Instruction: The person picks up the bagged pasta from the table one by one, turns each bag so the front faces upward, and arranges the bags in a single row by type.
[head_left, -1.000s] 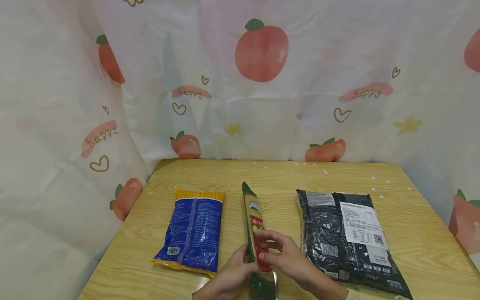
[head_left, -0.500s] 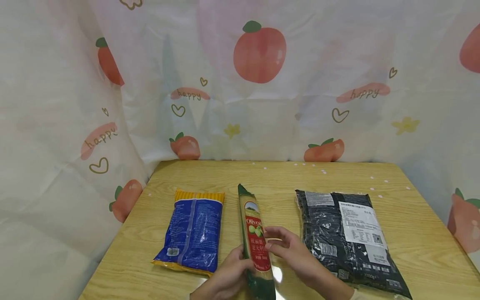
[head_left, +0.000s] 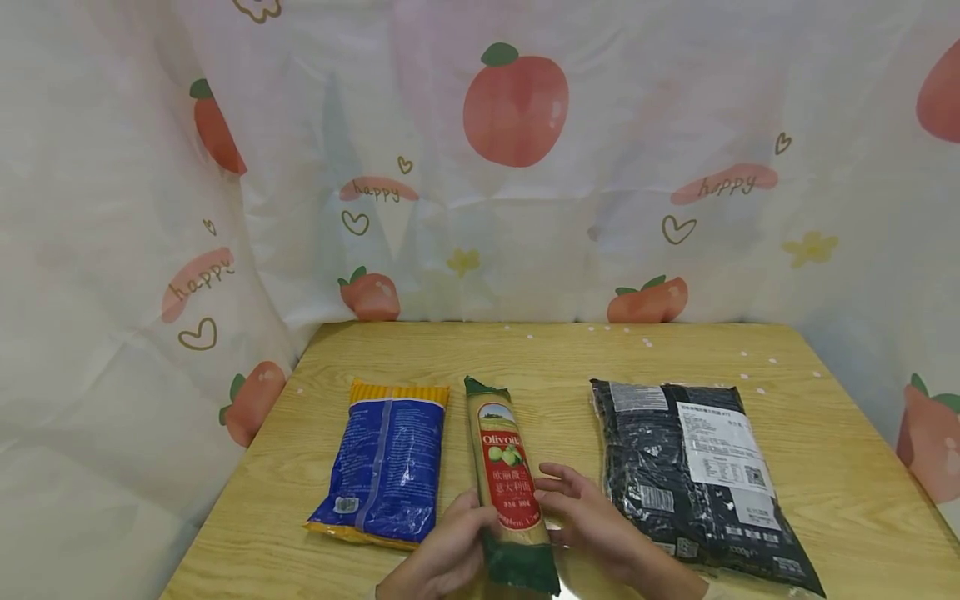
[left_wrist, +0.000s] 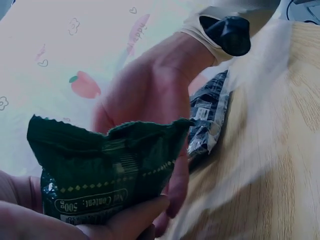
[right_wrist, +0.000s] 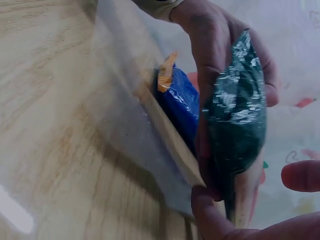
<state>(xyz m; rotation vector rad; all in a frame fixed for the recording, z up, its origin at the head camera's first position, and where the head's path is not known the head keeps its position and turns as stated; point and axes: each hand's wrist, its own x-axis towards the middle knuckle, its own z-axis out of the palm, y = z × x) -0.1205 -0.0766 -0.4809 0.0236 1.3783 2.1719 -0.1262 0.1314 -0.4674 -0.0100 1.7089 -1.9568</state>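
Observation:
A long spaghetti pack (head_left: 504, 475), green at both ends with a red label facing up, stands out in the head view between both hands. My left hand (head_left: 448, 543) grips its lower left side, thumb on the front. In the left wrist view the green end of the spaghetti pack (left_wrist: 110, 170) rises above the left hand's fingers. My right hand (head_left: 588, 521) is at the pack's right edge with relaxed, spread fingers. From the right wrist view, one finger of the right hand (right_wrist: 265, 232) meets the pack's lower edge while another stands away from it.
A blue and yellow bag (head_left: 390, 467) lies on the wooden table (head_left: 555, 358) to the left. To the right lies a larger black bag (head_left: 660, 450) with white labels. A fruit-patterned curtain (head_left: 420, 100) hangs behind the table.
The spaghetti pack has turned so that its label faces up more fully, and its top has shifted left. The right hand's fingers have come off the label to the pack's right edge.

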